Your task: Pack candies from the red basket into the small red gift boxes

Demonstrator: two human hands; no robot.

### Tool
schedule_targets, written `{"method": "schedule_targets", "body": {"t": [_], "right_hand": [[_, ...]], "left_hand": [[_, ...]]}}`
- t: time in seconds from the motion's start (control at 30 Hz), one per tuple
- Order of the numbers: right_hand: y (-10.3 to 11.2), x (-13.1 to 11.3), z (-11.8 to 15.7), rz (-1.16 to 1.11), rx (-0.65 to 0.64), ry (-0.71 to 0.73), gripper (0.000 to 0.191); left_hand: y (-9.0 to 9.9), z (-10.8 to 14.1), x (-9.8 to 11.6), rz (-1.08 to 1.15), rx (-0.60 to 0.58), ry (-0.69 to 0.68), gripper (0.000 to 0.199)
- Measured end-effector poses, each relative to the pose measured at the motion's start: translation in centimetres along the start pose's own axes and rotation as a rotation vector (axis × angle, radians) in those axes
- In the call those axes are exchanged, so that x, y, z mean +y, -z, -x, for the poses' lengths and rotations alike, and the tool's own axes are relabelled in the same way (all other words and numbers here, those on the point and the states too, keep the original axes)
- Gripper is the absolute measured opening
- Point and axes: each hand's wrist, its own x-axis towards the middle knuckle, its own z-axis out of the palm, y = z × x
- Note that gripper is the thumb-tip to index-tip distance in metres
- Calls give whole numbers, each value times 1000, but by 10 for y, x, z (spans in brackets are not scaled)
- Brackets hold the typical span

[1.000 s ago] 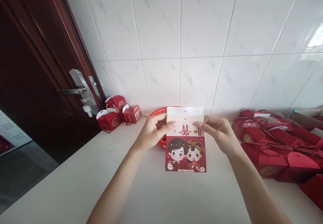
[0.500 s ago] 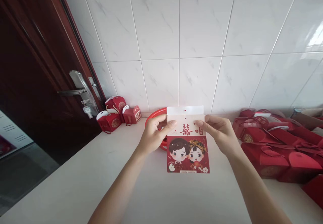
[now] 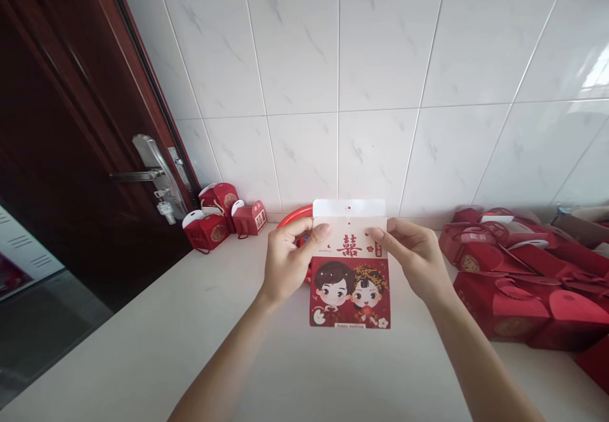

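Between my two hands a flat red-and-white paper gift bag or unfolded box (image 3: pixel 350 292) hangs above the table. It carries a double-happiness sign and two cartoon figures, with a white flap along its top. My left hand (image 3: pixel 290 260) pinches its left edge, thumb in front and fingers behind. On the opposite edge my right hand (image 3: pixel 419 254) grips it the same way. Behind the paper piece stands a red plastic basket (image 3: pixel 295 215), mostly hidden; a little of its contents shows near my left hand.
Several small red gift boxes (image 3: pixel 208 230) stand at the back left, near a dark door with a handle (image 3: pixel 136 176) and keys. Many larger red boxes (image 3: pixel 504 301) crowd the right side of the white table (image 3: pixel 228 333). A tiled wall (image 3: pixel 304 60) rises behind.
The paper piece has shifted slightly left at its lower end, and its flap is spread a little flatter. Both hands keep their hold; my left hand has moved slightly left.
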Motion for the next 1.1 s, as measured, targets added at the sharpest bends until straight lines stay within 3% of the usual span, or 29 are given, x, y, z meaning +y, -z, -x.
{"method": "schedule_targets", "body": {"t": [0.23,0.43,0.77,0.83,0.97,1.1], "right_hand": [[1,1,2,-45,-32,1,38],[2,1,2,-133,-89,35,17],[3,-2,3,-217,-111,102,28],[4,1,3,-197,-86,146,22],[5,4,2,-123,-23,224,9],[3,1,3,-64,-9,217,15]], "left_hand": [[1,1,2,-21,4,-33,38],[2,-1,1,60,-23,-8,37],[0,1,6,149,-41,41,27],[0,1,6,152,-22,37,19],[0,2,6,146,47,18,30],[0,4,4,128,121,-8,19]]}}
